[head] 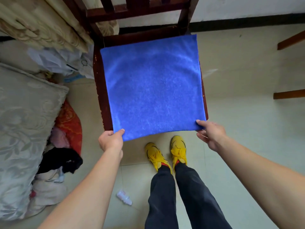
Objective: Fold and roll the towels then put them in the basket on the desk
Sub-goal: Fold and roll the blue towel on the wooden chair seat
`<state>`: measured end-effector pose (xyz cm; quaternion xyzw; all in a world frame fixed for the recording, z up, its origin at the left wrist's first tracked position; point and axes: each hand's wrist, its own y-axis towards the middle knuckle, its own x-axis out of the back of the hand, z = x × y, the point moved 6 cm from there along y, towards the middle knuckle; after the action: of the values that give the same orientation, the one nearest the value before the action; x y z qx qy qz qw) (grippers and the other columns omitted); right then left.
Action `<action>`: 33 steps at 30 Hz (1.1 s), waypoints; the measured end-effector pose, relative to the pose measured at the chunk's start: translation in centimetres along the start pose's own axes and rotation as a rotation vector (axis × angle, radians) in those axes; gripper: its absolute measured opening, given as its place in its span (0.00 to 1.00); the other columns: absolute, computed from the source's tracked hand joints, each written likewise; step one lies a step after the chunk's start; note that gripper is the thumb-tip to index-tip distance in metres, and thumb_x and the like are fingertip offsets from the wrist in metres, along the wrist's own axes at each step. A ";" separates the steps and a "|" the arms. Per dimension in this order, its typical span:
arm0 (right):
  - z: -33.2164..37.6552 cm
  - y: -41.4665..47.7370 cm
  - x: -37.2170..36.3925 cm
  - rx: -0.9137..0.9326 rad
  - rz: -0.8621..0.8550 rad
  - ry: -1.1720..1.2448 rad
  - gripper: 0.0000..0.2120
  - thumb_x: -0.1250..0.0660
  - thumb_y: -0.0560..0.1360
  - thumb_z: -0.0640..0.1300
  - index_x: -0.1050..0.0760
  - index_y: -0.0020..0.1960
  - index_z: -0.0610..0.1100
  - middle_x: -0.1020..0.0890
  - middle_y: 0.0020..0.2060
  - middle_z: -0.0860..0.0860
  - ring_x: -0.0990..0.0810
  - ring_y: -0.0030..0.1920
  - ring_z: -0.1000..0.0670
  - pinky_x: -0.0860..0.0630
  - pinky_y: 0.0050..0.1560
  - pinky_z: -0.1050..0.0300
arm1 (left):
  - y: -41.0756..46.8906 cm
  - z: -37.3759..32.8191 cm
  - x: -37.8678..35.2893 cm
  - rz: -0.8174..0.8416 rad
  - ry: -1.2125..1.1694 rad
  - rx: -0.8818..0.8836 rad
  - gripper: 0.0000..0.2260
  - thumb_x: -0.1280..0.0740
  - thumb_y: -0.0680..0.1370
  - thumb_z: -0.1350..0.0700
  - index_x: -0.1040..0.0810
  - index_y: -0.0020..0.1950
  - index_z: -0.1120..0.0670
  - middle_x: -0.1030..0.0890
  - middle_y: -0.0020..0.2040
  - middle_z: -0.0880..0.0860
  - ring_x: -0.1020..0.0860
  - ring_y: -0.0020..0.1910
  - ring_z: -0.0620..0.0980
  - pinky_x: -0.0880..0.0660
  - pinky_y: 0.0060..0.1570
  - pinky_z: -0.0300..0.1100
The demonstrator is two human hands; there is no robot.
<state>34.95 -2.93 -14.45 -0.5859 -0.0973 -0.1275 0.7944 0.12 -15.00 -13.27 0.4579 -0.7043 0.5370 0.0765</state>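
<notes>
Blue square microfibre towel (152, 85) lies flat on dark wooden chair seat (99, 83); left hand (111, 140) and right hand (210, 135) fingers pinch its near corners.

Chair seat (98, 83): mostly covered by the blue towel (153, 86); only rim strips are seen.
Chair back (132, 12): cut off by the top edge.
Left hand (110, 140): fingers hidden under the towel's near corner.
Right hand (210, 134): fingertips partly hidden under the other corner.
Wooden bars (290, 95): cut off at the right edge.
Floor litter (124, 197): too blurred to be identified.
</notes>
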 end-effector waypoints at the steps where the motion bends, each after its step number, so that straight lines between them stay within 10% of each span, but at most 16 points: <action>1: -0.1 0.1 0.1 0.006 -0.012 0.024 0.10 0.25 0.71 0.41 0.26 0.47 0.43 0.21 0.38 0.48 0.24 0.29 0.54 0.22 0.34 0.59 | 0.2 0.3 0.1 -0.011 -0.034 0.018 0.14 0.25 0.68 0.63 0.30 0.34 0.54 0.22 0.39 0.56 0.26 0.37 0.53 0.23 0.44 0.45; 9: -1.4 -0.7 2.4 -0.043 0.031 0.037 0.10 0.27 0.71 0.37 0.24 0.51 0.40 0.27 0.29 0.50 0.33 0.18 0.57 0.24 0.27 0.64 | 0.4 2.8 1.1 0.095 -0.060 0.124 0.15 0.29 0.71 0.68 0.29 0.53 0.57 0.23 0.45 0.59 0.31 0.26 0.50 0.28 0.38 0.42; 18: -2.6 -4.5 6.0 -0.077 0.107 -0.037 0.06 0.29 0.73 0.41 0.25 0.45 0.41 0.28 0.27 0.50 0.27 0.21 0.57 0.23 0.27 0.63 | -4.9 6.8 4.4 0.126 -0.128 0.170 0.08 0.35 0.78 0.65 0.32 0.52 0.57 0.28 0.35 0.57 0.32 0.14 0.44 0.35 0.16 0.31; 33: 10.3 -9.4 2.8 0.268 0.246 -0.033 0.13 0.39 0.73 0.32 0.22 0.53 0.42 0.19 0.41 0.46 0.19 0.42 0.50 0.24 0.39 0.59 | -7.5 -5.6 6.3 0.253 -0.148 -0.138 0.15 0.35 0.73 0.72 0.24 0.59 0.68 0.23 0.39 0.59 0.26 0.28 0.49 0.26 0.28 0.35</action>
<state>34.60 4.06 -2.07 -0.4844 -0.0539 -0.0057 0.8732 -0.23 -13.93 -2.02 0.3976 -0.7954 0.4574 -0.0124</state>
